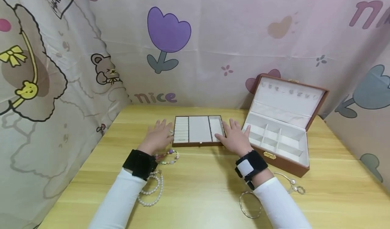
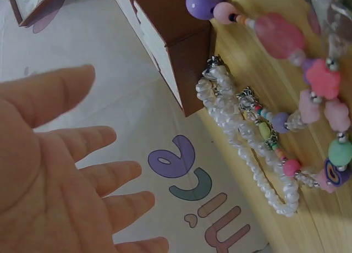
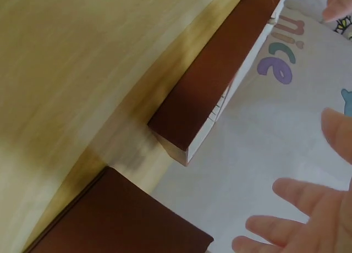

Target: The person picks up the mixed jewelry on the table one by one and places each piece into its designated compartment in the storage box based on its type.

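Note:
A shallow brown jewelry tray [image 1: 199,129] with a ring-roll section at its left lies on the table between both hands. My left hand [image 1: 156,137] is at the tray's left side, fingers straight and spread; its palm and fingers show bare in the left wrist view. At the right end, my right hand [image 1: 236,139] has its fingers spread, thumb overlapping the tray's edge in the head view. Beside the tray, a pearl strand [image 2: 242,137] and a colorful beaded bracelet [image 2: 280,36] lie near the left hand.
An open brown jewelry box [image 1: 286,163] with white compartments stands right of the right hand, lid raised. A pearl necklace [image 1: 149,204] lies by the left forearm. A bangle [image 1: 240,205] and an open pearl-tipped bracelet [image 1: 286,177] lie by the right forearm. A printed cloth [image 1: 207,86] hangs behind.

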Demonstrator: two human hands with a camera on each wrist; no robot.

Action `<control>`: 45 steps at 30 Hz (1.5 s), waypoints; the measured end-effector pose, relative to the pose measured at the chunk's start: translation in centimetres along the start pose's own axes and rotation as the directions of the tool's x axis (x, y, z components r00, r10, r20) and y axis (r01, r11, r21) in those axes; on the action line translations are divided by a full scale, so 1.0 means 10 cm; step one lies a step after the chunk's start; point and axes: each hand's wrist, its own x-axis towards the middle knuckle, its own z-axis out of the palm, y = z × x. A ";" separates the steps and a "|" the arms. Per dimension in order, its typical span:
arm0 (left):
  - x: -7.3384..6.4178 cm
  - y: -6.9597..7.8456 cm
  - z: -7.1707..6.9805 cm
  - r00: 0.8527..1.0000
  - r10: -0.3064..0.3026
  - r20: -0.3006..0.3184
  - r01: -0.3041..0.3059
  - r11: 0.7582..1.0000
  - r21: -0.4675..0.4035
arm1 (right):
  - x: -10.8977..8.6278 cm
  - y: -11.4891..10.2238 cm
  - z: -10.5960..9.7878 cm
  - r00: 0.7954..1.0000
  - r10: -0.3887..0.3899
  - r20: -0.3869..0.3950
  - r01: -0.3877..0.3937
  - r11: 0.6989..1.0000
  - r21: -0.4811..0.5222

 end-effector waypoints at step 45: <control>0.25 -0.14 0.13 0.977 -0.206 0.056 0.199 0.975 0.102 | 0.12 -0.31 0.35 0.993 -0.115 0.014 0.115 0.983 -0.140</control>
